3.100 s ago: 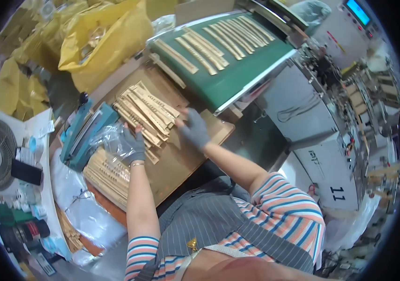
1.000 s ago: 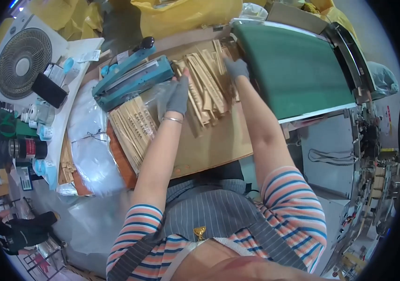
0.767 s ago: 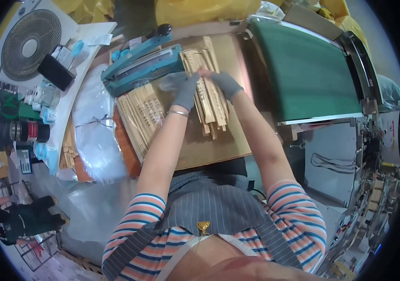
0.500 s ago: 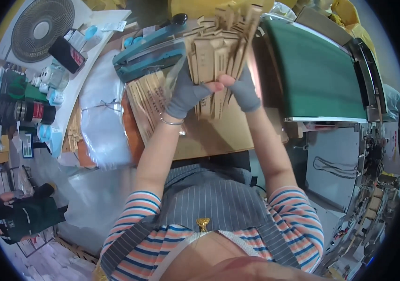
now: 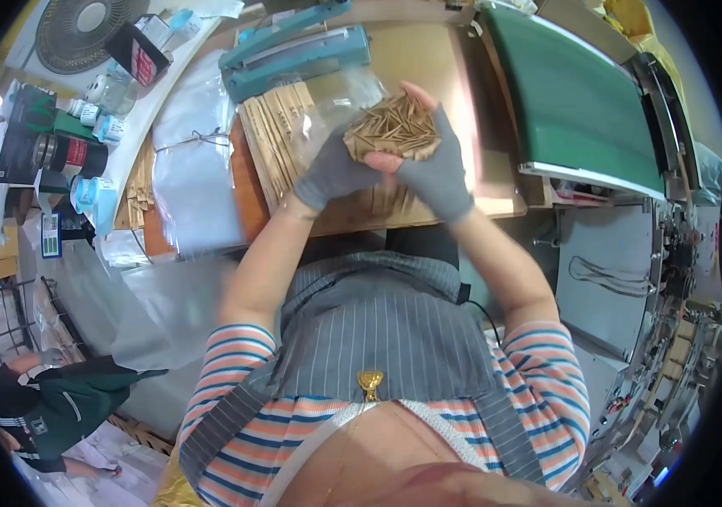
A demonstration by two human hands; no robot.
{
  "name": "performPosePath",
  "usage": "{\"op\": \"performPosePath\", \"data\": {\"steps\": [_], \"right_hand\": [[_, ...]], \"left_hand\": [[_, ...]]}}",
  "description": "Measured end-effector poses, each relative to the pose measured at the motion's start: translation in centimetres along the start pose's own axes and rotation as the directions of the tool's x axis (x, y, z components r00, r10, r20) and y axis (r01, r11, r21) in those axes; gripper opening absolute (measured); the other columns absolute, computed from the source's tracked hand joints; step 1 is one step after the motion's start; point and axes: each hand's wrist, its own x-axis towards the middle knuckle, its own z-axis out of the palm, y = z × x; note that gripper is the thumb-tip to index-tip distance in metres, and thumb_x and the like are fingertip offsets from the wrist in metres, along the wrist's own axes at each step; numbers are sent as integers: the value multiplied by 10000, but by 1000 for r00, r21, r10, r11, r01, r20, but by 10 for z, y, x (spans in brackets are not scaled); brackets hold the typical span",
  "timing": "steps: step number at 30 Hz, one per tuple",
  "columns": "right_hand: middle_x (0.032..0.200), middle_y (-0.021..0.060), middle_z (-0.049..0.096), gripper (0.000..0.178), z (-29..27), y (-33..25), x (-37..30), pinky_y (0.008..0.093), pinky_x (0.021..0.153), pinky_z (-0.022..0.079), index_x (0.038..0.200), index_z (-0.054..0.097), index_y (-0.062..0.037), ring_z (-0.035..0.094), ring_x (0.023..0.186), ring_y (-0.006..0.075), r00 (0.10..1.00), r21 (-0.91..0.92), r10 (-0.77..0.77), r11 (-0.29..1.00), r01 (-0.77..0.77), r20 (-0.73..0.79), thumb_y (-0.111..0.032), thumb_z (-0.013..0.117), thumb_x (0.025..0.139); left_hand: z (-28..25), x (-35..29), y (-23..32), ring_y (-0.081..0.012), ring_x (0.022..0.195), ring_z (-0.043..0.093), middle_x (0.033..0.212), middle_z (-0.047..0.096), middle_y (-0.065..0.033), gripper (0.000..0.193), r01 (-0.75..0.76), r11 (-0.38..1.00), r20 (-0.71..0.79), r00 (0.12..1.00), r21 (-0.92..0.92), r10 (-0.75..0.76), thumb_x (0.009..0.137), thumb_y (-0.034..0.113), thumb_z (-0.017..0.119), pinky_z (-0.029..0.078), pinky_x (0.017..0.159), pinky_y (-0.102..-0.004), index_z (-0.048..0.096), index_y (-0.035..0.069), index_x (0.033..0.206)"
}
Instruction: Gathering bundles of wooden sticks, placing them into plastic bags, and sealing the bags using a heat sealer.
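A thick bundle of narrow brown paper packets is gripped between both hands above the table, its bristling ends facing up. My left hand, in a grey fingerless glove, wraps its left side. Around the right side closes my right hand, gloved the same way, its thumb near the front of the bundle. Clear plastic film lies behind the left hand. Left of the hands, rows of similar packets lie on the table. Behind them stands a teal bag sealer.
A tied stack of clear plastic bags lies farther left. The shelf beside it carries a fan, a dark flask and small jars. At right is a green conveyor belt. Another person works at the lower left.
The bundle has come lower and nearer, turning from its printed faces to its ends. Both hands have stayed on it. The view has shifted, and the other person has moved.
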Motion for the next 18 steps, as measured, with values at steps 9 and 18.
{"op": "performPosePath", "data": {"steps": [9, 18], "right_hand": [[1020, 128, 602, 446, -9, 11, 29, 354, 934, 423, 1099, 582, 29, 572, 993, 254, 715, 253, 392, 747, -615, 578, -279, 631, 780], [986, 117, 590, 652, 13, 42, 3, 385, 893, 457, 1310, 391, 39, 543, 1034, 303, 801, 527, 268, 635, -565, 536, -313, 585, 796]], "left_hand": [[56, -51, 21, -207, 1016, 581, 1108, 566, -92, 781, 319, 49, 271, 868, -947, -416, 710, 557, 695, 463, 920, -323, 446, 29, 1228], [-10, -28, 48, -147, 802, 604, 887, 621, -40, 315, 81, 927, -424, 872, -367, -244, 891, 319, 560, 459, 763, -304, 580, 40, 1036]]}}
